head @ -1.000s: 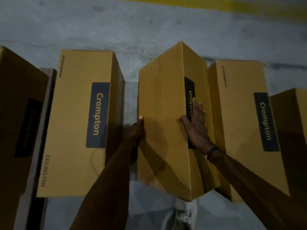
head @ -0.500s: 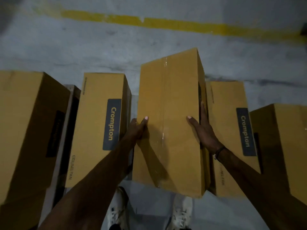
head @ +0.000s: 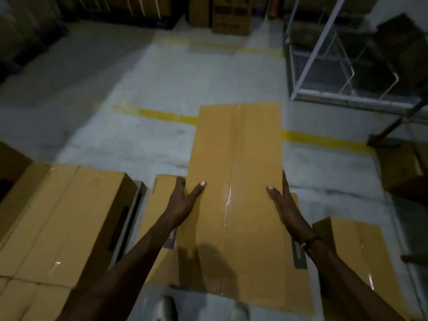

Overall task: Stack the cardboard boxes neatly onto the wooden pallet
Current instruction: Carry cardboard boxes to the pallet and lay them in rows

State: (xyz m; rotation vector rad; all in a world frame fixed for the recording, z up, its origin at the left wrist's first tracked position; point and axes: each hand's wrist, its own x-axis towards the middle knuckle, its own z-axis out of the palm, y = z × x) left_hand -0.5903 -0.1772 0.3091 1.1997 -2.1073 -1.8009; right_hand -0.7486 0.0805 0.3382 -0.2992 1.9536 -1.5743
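Note:
I hold a long plain cardboard box [head: 238,181] lifted in front of me, its taped seam facing up. My left hand [head: 183,200] grips its left edge, thumb on the top face and fingers down the side. My right hand [head: 287,212] grips the right edge the same way. Below the held box lie other cardboard boxes: one [head: 159,205] just under my left hand and one [head: 356,246] at the right. A larger stack of boxes [head: 64,216] stands at the left, with a pale wooden slat [head: 139,193] showing along its right side.
Grey concrete floor with a yellow painted line [head: 162,115] stretches ahead. A white metal cage rack [head: 324,66] stands at the back right, more cartons [head: 229,17] at the far back. My shoes [head: 166,309] show at the bottom edge.
The box has turned seam side up and risen off the row of boxes. My view has tilted up from the floor toward the room ahead. Both hands keep their hold.

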